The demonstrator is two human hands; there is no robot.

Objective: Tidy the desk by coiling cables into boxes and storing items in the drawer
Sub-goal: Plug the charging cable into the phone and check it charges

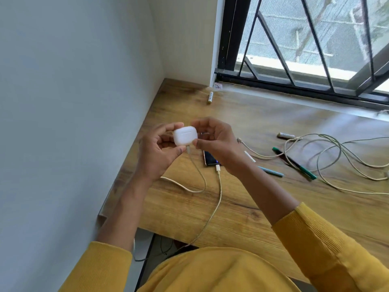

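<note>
Right at the centre of the frame, both hands hold a small white rounded earbud case (185, 135) up above the wooden desk (242, 209). The left hand (156, 148) cradles the case from the left, its thumb and fingers curled round it. The right hand (214, 140) pinches the case's right side between thumb and fingertips. A thin white cable (195, 165) is plugged into the underside of the case and droops down to the desk, looping back toward the left forearm.

Just below the right hand, a dark phone (209, 160) lies flat on the desk, partly hidden by the wrist. A second pale cable (217, 190) is plugged into its near end and runs down over the front edge of the desk.

Toward the right of the frame, a loose tangle of white cables (328, 157) sprawls across the desk. A dark pen with a green cap (294, 163) lies among them, and a light blue pen (271, 171) lies near the right forearm. One battery (286, 135) rests beside the tangle; another battery (209, 97) lies near the back corner by the barred window (305, 49). Both arms wear yellow knit sleeves (328, 245).
</note>
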